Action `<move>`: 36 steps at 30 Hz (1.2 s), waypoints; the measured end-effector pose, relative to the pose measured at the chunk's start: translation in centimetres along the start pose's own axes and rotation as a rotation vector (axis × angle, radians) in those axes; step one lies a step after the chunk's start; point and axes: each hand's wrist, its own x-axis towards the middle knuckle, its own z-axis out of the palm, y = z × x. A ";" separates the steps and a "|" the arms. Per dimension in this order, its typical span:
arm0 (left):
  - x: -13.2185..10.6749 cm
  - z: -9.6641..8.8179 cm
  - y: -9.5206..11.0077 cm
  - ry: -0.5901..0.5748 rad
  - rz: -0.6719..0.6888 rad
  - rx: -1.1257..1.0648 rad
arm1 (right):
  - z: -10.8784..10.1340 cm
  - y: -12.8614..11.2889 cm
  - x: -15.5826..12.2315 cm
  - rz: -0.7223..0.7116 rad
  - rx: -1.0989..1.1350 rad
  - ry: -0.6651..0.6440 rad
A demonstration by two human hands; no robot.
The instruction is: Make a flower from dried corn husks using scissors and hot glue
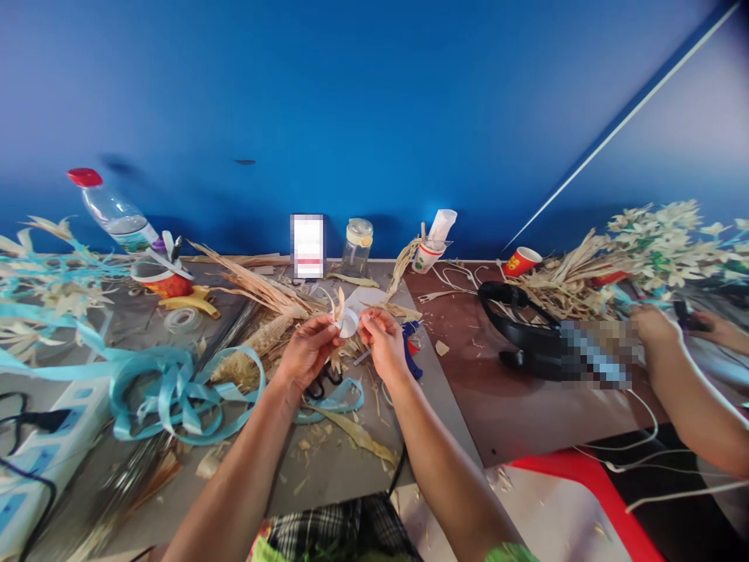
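My left hand (313, 343) is closed in a pinch on a small pale husk flower (339, 304), whose thin pointed petals stick up above the fingertips. My right hand (380, 336) is closed at the edge of a small white roll, seemingly tape (349, 323), between the two hands. Both hands are held close together over the worktable, fingertips almost meeting. Beneath them lie dried husk scraps and black handles, perhaps scissors (323, 384). A blue glue gun (413, 350) rests just beyond my right hand, partly hidden by it.
Light blue ribbon (169, 394) lies loosely looped at left, near a white power strip (58, 445). Dried husks (263, 285), a lidded jar (356, 248), a phone (308, 246) and a paper cup (429, 256) stand or lie behind. At right, a co-worker's arm (672, 375) reaches in near black headphones (520, 328).
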 end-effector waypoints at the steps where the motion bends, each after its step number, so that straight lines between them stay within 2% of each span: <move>1: 0.0 0.0 0.2 0.026 0.024 -0.011 | 0.0 0.1 0.0 -0.002 -0.020 -0.010; 6: 0.2 -0.4 1.0 0.099 0.064 -0.039 | 0.1 0.2 -0.5 -0.023 -0.223 -0.163; 9: 0.3 -0.8 1.3 0.113 0.080 -0.055 | 0.3 0.3 -0.8 -0.046 -0.327 -0.206; 13: 0.5 -1.4 1.7 0.125 0.150 -0.070 | 0.4 0.6 -0.8 -0.044 -0.386 -0.205; 17: 0.7 -1.9 1.9 0.136 0.167 -0.081 | 0.4 0.5 -0.7 -0.101 -0.419 -0.182; 26: 0.9 -2.3 1.7 0.086 0.189 -0.088 | 1.5 -1.5 -1.8 -0.089 -0.395 -0.161; 29: 0.9 -2.3 1.5 0.080 0.199 -0.092 | 0.2 -2.5 -2.7 -0.057 -0.453 -0.150; 31: 0.9 -2.3 1.4 0.080 0.193 -0.095 | -1.6 -3.1 -3.1 -0.059 -0.556 -0.079; 34: 0.8 -2.1 1.2 0.051 0.178 -0.105 | -4.9 -3.7 -3.2 -0.051 -0.789 0.053; 36: 0.7 -2.1 1.2 0.031 0.165 -0.111 | -6.9 -3.8 -2.9 -0.100 -0.986 0.130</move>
